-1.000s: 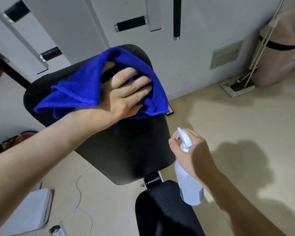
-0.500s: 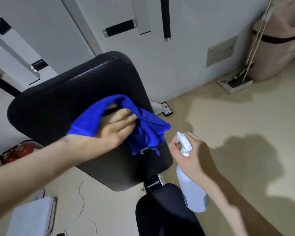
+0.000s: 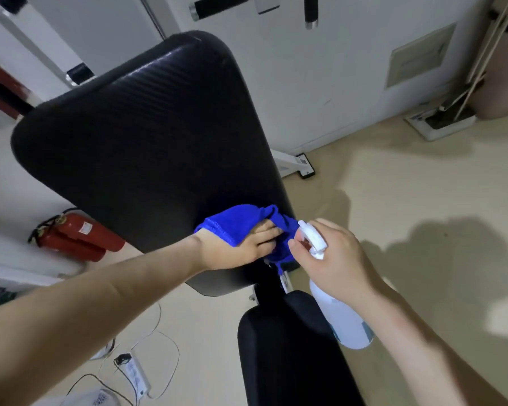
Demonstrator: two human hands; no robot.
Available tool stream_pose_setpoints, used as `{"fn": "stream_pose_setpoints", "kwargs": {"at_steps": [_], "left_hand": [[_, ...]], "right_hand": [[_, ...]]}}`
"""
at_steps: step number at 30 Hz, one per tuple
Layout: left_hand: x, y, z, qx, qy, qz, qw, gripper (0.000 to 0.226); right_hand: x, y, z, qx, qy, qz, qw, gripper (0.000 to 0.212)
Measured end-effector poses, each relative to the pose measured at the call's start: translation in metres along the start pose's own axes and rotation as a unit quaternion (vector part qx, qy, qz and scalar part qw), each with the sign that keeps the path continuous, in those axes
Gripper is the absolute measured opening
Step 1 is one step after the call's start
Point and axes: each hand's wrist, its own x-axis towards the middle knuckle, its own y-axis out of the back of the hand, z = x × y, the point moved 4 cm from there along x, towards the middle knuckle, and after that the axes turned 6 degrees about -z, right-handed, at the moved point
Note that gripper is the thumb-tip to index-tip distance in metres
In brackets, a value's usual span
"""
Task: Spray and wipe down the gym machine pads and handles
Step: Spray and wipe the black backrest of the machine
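Observation:
A large black back pad (image 3: 147, 148) tilts up in the middle of the head view, with a black seat pad (image 3: 288, 350) below it. My left hand (image 3: 235, 250) presses a bunched blue cloth (image 3: 235, 224) against the back pad's lower right corner, fingers lying over the cloth. My right hand (image 3: 335, 259) grips the neck of a white spray bottle (image 3: 343, 320), held upright just right of the cloth, its nozzle (image 3: 311, 235) close to my left fingers. Black handle grips (image 3: 220, 4) stick out from the white frame at the top.
Two red fire extinguishers (image 3: 77, 235) lie on the floor at left. A white power strip (image 3: 135, 373) and cables lie at bottom left. A white frame foot (image 3: 294, 167) sits by the wall. A dustpan stand (image 3: 443, 121) is at far right on the beige floor.
My left hand has dragged the blue cloth down the back pad from its top to its lower right corner. The right hand with the bottle has stayed beside the pad.

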Motion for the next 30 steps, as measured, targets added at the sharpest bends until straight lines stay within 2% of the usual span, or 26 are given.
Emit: {"fn": "stream_pose_setpoints", "kwargs": {"at_steps": [2,3,4,5,6,7,8,9,10,11,13,15,16,17,19,21,25,27,30], "left_hand": [[-0.004,0.033,-0.015,-0.089,0.034,0.041,0.995,0.022],[-0.012,0.047,-0.026,-0.163,0.082,0.07,0.981,0.025],[-0.021,0.063,-0.038,-0.264,0.156,0.088,0.948,0.029],[-0.031,0.074,-0.048,-0.371,0.238,0.107,0.891,0.032],[-0.043,0.085,-0.058,-0.457,0.316,0.142,0.819,0.036],[-0.053,0.094,-0.066,-0.503,0.379,0.186,0.754,0.041],[-0.062,0.103,-0.072,-0.512,0.431,0.227,0.708,0.046],[-0.068,0.112,-0.078,-0.496,0.474,0.26,0.68,0.049],[-0.071,0.12,-0.082,-0.462,0.502,0.284,0.673,0.049],[-0.071,0.127,-0.087,-0.414,0.512,0.299,0.69,0.045],[-0.062,0.132,-0.094,-0.32,0.48,0.284,0.766,0.034],[-0.042,0.122,-0.09,-0.161,0.373,0.219,0.887,0.031],[-0.033,0.109,-0.082,-0.06,0.306,0.184,0.932,0.031],[-0.028,0.095,-0.076,0.021,0.256,0.154,0.954,0.035],[-0.02,0.067,-0.063,0.093,0.193,0.14,0.967,0.039],[-0.012,0.044,-0.046,0.089,0.14,0.131,0.978,0.033],[-0.013,0.013,-0.014,0.065,0.063,0.029,0.995,0.033],[-0.032,0.014,-0.012,0.061,0.062,0.01,0.996,0.037],[-0.074,0.037,-0.027,0.046,0.165,0.013,0.985,0.046]], "right_hand": [[-0.004,0.0,0.0,0.006,-0.007,-0.001,1.0,0.027],[-0.005,0.001,-0.001,0.012,-0.008,-0.002,1.0,0.026],[-0.006,0.002,-0.004,0.02,-0.007,-0.003,1.0,0.026],[-0.006,0.003,-0.006,0.029,-0.007,-0.005,1.0,0.025],[-0.006,0.004,-0.009,0.039,-0.006,-0.004,0.999,0.025],[-0.004,0.005,-0.012,0.048,-0.007,-0.002,0.999,0.025],[-0.003,0.005,-0.014,0.058,-0.007,0.006,0.998,0.026],[-0.001,0.006,-0.015,0.064,-0.008,0.016,0.998,0.027],[0.001,0.007,-0.016,0.067,-0.009,0.028,0.997,0.028],[0.002,0.009,-0.016,0.066,-0.008,0.04,0.997,0.027],[0.005,0.01,-0.016,0.069,-0.008,0.056,0.996,0.025],[0.007,0.012,-0.014,0.067,0.002,0.07,0.995,0.025],[0.007,0.012,-0.013,0.057,0.013,0.083,0.995,0.025],[0.008,0.013,-0.013,0.043,0.029,0.097,0.994,0.024],[0.009,0.011,-0.011,0.021,0.058,0.109,0.992,0.023],[0.01,0.006,-0.005,0.006,0.07,0.097,0.993,0.023],[0.006,-0.008,0.006,-0.042,0.057,0.045,0.996,0.031],[0.004,-0.019,0.013,-0.07,0.029,0.014,0.997,0.03],[0.003,-0.035,0.018,-0.102,0.019,-0.018,0.994,0.037]]}}
